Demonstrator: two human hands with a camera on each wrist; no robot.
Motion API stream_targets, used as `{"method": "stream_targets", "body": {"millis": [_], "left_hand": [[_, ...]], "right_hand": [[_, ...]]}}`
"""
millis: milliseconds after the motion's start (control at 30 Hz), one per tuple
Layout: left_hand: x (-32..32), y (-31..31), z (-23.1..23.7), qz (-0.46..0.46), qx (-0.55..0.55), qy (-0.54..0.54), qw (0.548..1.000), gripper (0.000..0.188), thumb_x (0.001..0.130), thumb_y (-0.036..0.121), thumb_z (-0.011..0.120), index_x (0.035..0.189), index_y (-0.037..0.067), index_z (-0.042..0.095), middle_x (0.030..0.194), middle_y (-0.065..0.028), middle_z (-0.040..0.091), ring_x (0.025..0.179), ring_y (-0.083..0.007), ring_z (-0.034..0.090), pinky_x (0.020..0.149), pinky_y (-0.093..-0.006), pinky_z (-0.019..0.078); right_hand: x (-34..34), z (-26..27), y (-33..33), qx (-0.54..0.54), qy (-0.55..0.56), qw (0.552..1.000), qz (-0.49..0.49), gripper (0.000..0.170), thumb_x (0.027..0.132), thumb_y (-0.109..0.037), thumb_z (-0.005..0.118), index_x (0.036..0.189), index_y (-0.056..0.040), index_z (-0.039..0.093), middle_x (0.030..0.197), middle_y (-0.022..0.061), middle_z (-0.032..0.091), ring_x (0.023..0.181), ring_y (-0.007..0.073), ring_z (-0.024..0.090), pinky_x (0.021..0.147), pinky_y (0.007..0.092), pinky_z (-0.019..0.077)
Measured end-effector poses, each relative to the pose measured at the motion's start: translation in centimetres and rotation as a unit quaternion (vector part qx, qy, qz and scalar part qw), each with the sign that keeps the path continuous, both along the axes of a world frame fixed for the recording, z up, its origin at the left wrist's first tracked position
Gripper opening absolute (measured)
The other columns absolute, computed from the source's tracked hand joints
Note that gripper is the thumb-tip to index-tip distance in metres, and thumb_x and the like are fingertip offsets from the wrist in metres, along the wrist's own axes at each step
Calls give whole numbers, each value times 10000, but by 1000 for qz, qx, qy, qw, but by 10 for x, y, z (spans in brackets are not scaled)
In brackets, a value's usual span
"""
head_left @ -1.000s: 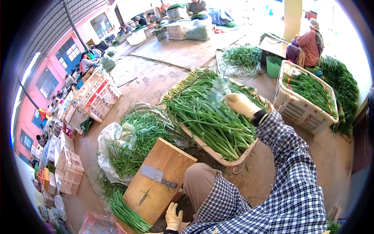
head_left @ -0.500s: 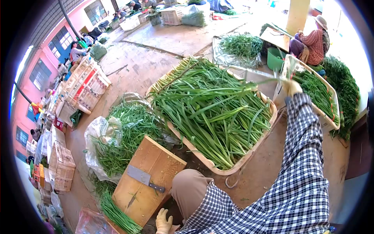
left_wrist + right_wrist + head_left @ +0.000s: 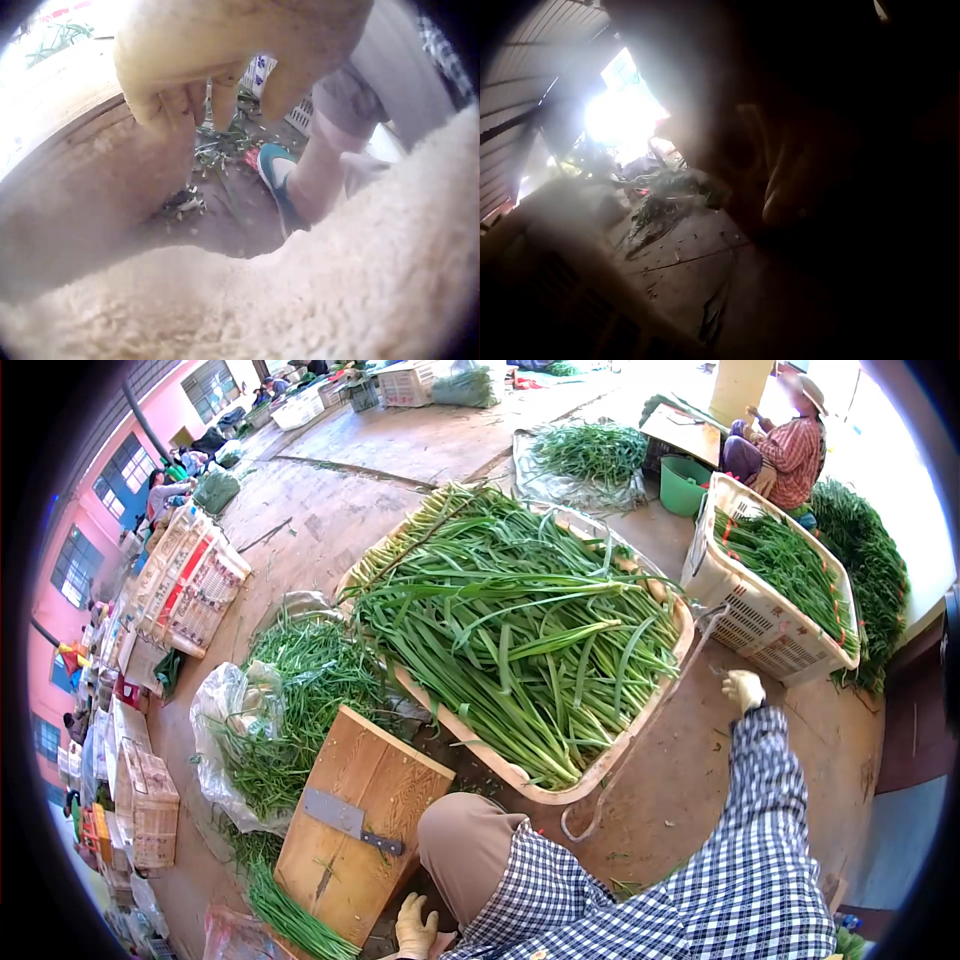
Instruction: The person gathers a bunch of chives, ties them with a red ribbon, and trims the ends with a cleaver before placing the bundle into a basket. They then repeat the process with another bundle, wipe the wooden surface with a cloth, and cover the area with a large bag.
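In the head view my gloved right hand (image 3: pixel 743 690) is held out over the floor between two crates, its fingers loosely bent and nothing showing in them. The right wrist view of it is mostly dark. To its left stands a large crate (image 3: pixel 550 797) heaped with long leafy green stalks (image 3: pixel 500 630). My gloved left hand (image 3: pixel 415 927) hangs beside a wooden cutting board (image 3: pixel 370 770), near its lower right edge. Its fingers point down, relaxed, in the left wrist view. A cleaver (image 3: pixel 335 812) with a dark handle lies flat on the board.
Loose greens (image 3: pixel 300 690) and a clear plastic bag (image 3: pixel 225 725) lie left of the big crate. Cut green stems (image 3: pixel 300 915) sit along the board's lower edge. A second crate (image 3: pixel 765 630) holds tied bundles. A rope (image 3: pixel 590 825) trails by the big crate. Another person (image 3: pixel 795 455) sits behind.
My right hand has swung from over the heaped crate out to the right and then nearer me; a blurred thing at its fingers no longer shows. The left hand stays by the board.
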State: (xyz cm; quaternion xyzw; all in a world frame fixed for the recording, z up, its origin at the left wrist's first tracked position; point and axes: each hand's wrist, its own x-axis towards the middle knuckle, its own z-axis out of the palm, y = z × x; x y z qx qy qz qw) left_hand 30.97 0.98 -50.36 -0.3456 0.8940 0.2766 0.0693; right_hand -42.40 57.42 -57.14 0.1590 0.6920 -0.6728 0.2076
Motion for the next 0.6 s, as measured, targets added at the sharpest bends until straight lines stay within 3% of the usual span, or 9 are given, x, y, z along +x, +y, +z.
{"method": "stream_targets", "body": {"millis": [33,100,133,200,267,300,333,467,600], "left_hand": [[0,0,1,-2,3,5,1000,463,820,181,731,1246,26,635,1361,-228,577,1282,-395,532,1086,-450,439],[1,-3,0,-13,4,8,1000,461,821,180,729,1245,28,634,1360,-227,578,1281,-396,532,1086,-452,437],[1,-4,-2,-20,8,13,1000,458,822,179,726,1245,30,633,1359,-225,579,1279,-396,532,1087,-454,436],[0,-6,-8,-31,12,15,999,455,822,177,724,1243,29,636,1360,-221,581,1285,-396,527,1090,-455,429],[-6,-4,-10,-47,7,21,999,482,828,227,747,1269,63,641,1402,-204,566,1265,-380,556,1057,-435,468],[-14,-1,-5,-47,9,26,999,473,836,231,738,1267,62,643,1403,-196,569,1270,-369,557,1060,-428,466],[-21,3,1,-49,6,31,998,473,836,231,738,1267,62,643,1403,-196,569,1270,-369,557,1060,-428,466],[-26,12,18,-57,-6,53,997,459,837,225,736,1256,59,650,1395,-195,576,1268,-374,556,1067,-428,460],[-7,13,14,-37,-8,80,996,451,841,220,735,1253,56,652,1393,-195,577,1266,-369,559,1067,-427,459]], "right_hand": [[46,34,-40,149,47,984,-88,342,1014,-183,566,1320,-33,586,1029,105,706,772,164,661,635,283,514],[96,54,-60,144,163,963,-159,341,1005,-138,605,1338,-67,595,1134,72,689,846,113,638,706,237,506],[109,58,-69,157,296,932,-140,338,1010,-58,566,1343,1,582,1215,104,668,1047,172,640,915,293,512],[184,163,-152,213,492,843,-45,329,1006,-38,567,1332,9,584,1265,113,656,1159,198,616,1040,314,466],[234,249,-210,258,592,751,135,401,864,57,617,1262,7,611,1167,112,691,1088,262,647,954,381,512],[243,265,-231,305,663,656,193,435,754,44,657,1184,-16,636,1031,102,692,999,286,651,899,420,523],[253,263,-248,264,709,620,210,435,713,-3,685,1144,-49,648,986,94,679,971,276,645,901,421,517],[283,253,-278,277,624,621,386,350,787,-51,722,1133,-43,676,962,85,689,945,284,652,945,434,486],[292,221,-262,250,676,615,321,315,819,-106,690,1131,-72,674,870,61,637,909,254,635,917,399,477]]}}
